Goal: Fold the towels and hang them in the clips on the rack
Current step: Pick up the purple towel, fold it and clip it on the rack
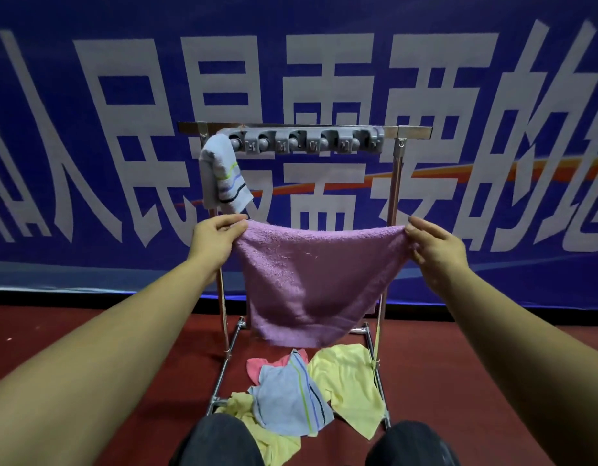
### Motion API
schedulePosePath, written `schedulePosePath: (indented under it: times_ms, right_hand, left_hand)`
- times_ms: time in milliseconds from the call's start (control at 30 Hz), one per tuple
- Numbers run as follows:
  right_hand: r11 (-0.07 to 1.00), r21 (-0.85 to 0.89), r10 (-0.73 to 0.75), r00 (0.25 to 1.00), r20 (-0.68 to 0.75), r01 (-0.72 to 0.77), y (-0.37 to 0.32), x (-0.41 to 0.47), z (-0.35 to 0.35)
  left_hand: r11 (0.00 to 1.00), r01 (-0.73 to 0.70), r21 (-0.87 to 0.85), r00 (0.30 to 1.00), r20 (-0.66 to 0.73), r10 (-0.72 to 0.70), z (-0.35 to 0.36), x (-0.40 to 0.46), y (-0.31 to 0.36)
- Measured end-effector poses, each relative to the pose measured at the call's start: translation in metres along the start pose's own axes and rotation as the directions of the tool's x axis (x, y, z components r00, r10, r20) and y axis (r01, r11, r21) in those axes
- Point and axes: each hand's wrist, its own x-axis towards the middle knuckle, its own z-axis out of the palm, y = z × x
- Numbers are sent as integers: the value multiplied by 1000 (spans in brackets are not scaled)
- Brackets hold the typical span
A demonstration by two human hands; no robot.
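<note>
As seen from the head camera, 2 dark-clad knees (220, 442) sit at the bottom edge, and just beyond them a loose heap of towels lies on the floor between the feet of the rack (396, 183). At least 4 pieces show: a blue striped towel (290, 398) on top, a large yellow towel (351, 385) to its right, a second yellow towel (257, 432) partly under it, and a pink towel (257, 366) showing only a corner. None of these is folded.

Above the heap, the purple towel (311, 280) hangs spread in the air in front of the rack. The left hand (217, 235) pinches its upper left corner and the right hand (435, 243) pinches its upper right corner, both with fingers closed on the cloth. It hangs as a single open sheet; judged so, folding of this piece is not yet begun.

Farther back, the grey clip strip (304, 140) runs along the top bar. 1 grey striped towel (223, 176) hangs folded from the leftmost clip. The remaining clips, about 4, hold nothing.

Assessment: 1 towel hung, 1 in hand, at least 4 outstanding; the task is in its early part.

Surface: dark red carpet floor (492, 364). Behind the rack stands a blue banner (89, 95) with large white characters and an orange streak, filling the far view.
</note>
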Motion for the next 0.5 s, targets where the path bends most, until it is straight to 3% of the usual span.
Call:
schedulePosePath:
  times_ms: [267, 400, 500]
  right_hand:
    - [972, -222, -76, 997, 20, 78, 0, 2, -5]
    - [909, -398, -110, 992, 59, 124, 0, 4, -6]
    - [793, -580, -170, 982, 85, 188, 0, 3, -7]
  left_hand:
    - [965, -128, 228, 992, 17, 128, -11, -4, 1]
    - [928, -159, 336, 987, 39, 155, -15, -4, 3]
    - [876, -165, 454, 986, 71, 149, -18, -4, 4]
